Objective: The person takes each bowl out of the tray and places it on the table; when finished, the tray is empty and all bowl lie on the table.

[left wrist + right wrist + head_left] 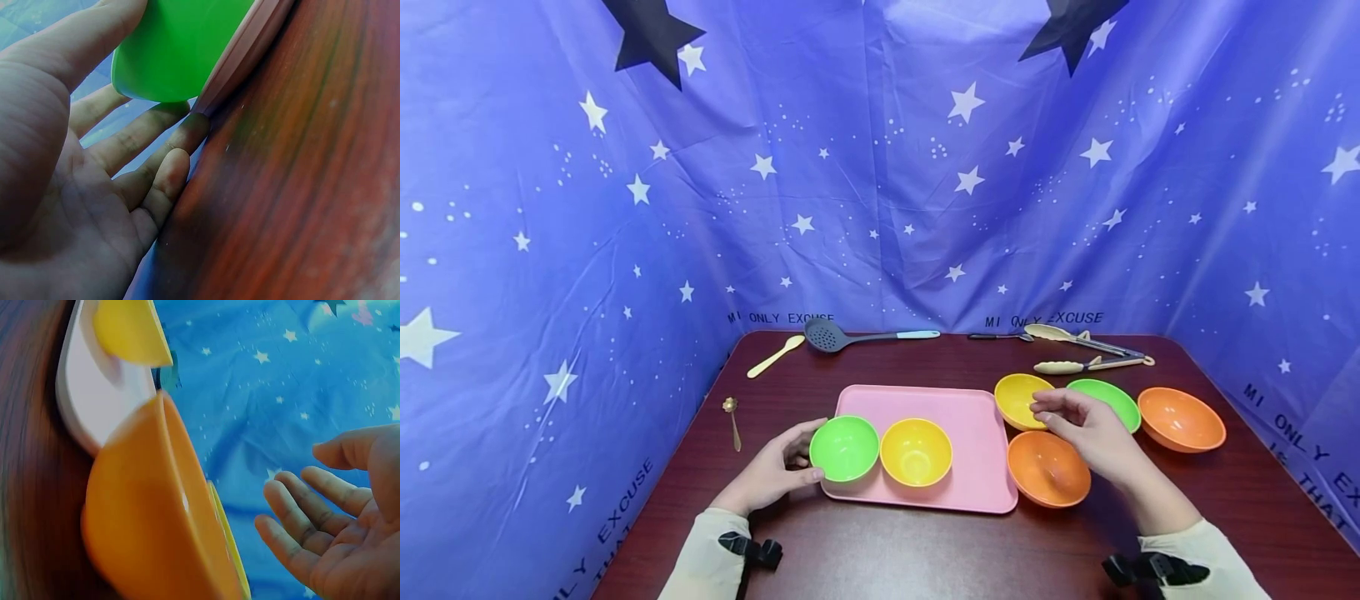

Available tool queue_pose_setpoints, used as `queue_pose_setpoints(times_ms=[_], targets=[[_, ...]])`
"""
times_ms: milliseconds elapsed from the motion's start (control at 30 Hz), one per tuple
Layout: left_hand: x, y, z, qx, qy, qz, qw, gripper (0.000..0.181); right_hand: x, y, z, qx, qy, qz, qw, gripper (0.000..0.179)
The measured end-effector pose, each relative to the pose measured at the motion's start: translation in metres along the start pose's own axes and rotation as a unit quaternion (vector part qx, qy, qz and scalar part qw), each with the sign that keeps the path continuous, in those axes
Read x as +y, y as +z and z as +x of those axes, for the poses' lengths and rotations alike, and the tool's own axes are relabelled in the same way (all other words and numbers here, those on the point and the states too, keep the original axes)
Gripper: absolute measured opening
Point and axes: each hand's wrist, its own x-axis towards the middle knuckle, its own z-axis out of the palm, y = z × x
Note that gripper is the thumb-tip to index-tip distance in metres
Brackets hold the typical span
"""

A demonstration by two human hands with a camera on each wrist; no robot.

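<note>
The green bowl (844,448) sits upright at the left end of the pink tray (977,417), its mouth facing up. Being round, it measures alike across every way (the tray's long axis runs left to right over the desk (850,554)). The left hand (777,468) has its grip on that bowl's left side, thumb nearest the person, fingers curved round the wall. Just beside it, also mouth up on the tray, stands the yellow bowl (916,452).

The right hand (1093,433) hangs above the right-hand bowls with a loose, unfilled grip, fingers slightly bent and pointing left. Nearest to it are the orange bowl (1047,471), upright at the tray's right edge, and the second yellow bowl (1015,402) behind that. Farther right come the second green bowl (1108,398) and the second orange bowl (1182,419), both mouth up.

At the back, the slotted skimmer (826,336) lies lengthwise left to right, head leftward; the tongs (1097,346) also point their tips left.
</note>
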Motion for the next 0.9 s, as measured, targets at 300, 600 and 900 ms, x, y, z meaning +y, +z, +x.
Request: queue_pose_setpoints(times_ms=[300,600,900], targets=[[0.0,0.0,0.0,-0.001,0.0,-0.004,1.0,0.077,-0.016,0.031,0.017,-0.021,0.0,0.012,0.9997,0.031],[0.002,-0.001,0.0,0.0,-0.003,0.002,1.0,0.078,-0.024,0.069,0.03,-0.053,-0.001,0.033,0.998,0.035],[0.002,0.0,0.0,0.0,-0.002,0.004,1.0,0.078,-0.03,0.101,0.034,-0.052,0.024,0.016,0.9982,0.031]])
